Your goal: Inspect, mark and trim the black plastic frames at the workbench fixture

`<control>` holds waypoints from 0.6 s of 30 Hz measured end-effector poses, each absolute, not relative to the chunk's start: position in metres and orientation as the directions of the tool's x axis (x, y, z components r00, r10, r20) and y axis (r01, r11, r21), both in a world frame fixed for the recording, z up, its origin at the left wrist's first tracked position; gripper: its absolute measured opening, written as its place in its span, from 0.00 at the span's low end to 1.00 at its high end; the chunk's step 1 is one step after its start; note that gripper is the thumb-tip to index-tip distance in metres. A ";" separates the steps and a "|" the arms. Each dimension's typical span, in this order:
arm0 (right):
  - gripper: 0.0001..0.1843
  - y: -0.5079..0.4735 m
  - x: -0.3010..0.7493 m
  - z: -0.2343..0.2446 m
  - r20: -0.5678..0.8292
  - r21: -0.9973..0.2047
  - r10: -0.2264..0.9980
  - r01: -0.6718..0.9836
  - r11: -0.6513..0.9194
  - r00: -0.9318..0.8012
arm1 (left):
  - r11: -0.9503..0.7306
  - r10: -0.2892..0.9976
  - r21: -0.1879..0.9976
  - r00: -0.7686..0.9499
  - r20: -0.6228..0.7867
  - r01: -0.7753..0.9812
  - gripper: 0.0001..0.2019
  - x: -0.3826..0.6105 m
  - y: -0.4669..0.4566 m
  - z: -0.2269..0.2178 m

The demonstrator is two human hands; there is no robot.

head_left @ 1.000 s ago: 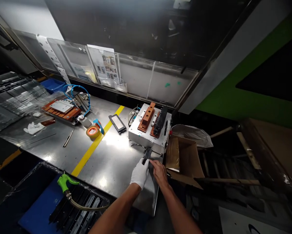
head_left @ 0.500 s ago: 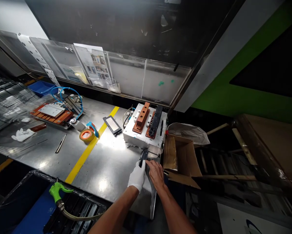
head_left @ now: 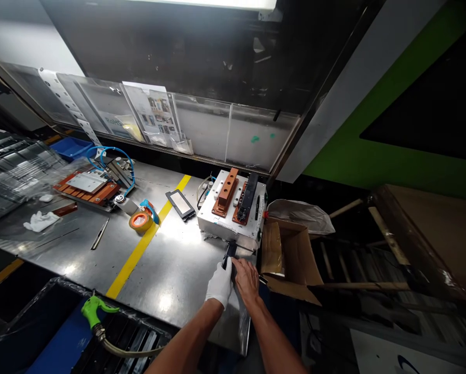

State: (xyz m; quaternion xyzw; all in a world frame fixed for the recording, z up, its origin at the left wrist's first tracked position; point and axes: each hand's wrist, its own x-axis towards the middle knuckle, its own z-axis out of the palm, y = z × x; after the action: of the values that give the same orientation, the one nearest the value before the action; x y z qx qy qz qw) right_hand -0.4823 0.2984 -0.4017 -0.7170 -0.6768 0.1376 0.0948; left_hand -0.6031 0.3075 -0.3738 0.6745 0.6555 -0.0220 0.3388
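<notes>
Hands meet at 5 o'clock: left hand (head_left: 220, 283) and right hand (head_left: 246, 279) grasp a black part (head_left: 229, 254). Fixture (head_left: 230, 214) at 12 o'clock of them already carries one black strip (head_left: 248, 192); the orange slot (head_left: 225, 191) looks unfilled.

Bare steel bench (head_left: 170, 270) left of hands; fixture box (head_left: 230, 221) close ahead, carton (head_left: 291, 259) right.

white glove (head_left: 219, 284), black part (head_left: 229, 254), yellow stripe (head_left: 147, 239)

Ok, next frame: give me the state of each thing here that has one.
left hand: gloved, gripping the black part
right hand: bare, fingers on the black part
black part: held, tilted
cardboard box: open
tape roll: lying flat
fixture: black strip loaded
</notes>
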 end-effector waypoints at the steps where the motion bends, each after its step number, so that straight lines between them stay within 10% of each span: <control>1: 0.29 0.299 -0.484 -0.402 -0.061 -0.327 0.996 0.942 -0.074 0.058 | 0.087 0.870 0.429 0.141 -0.473 0.899 0.29 -0.603 0.307 -0.372; 11: 0.30 0.282 -0.483 -0.405 0.075 -0.468 0.980 0.875 -0.129 0.185 | 0.022 0.951 0.465 0.125 -0.281 0.885 0.37 -0.607 0.282 -0.391; 18: 0.29 0.220 -0.507 -0.411 0.031 -0.550 0.995 0.833 -0.059 0.092 | -0.091 0.944 0.508 0.237 -0.230 0.857 0.24 -0.653 0.239 -0.430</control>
State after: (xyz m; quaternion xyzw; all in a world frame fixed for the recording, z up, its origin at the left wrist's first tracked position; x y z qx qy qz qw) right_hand -0.5070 0.2200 -0.4108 -0.7045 -0.6487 0.1827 0.2224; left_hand -0.6535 0.2386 -0.4302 0.7346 0.6126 0.0776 0.2810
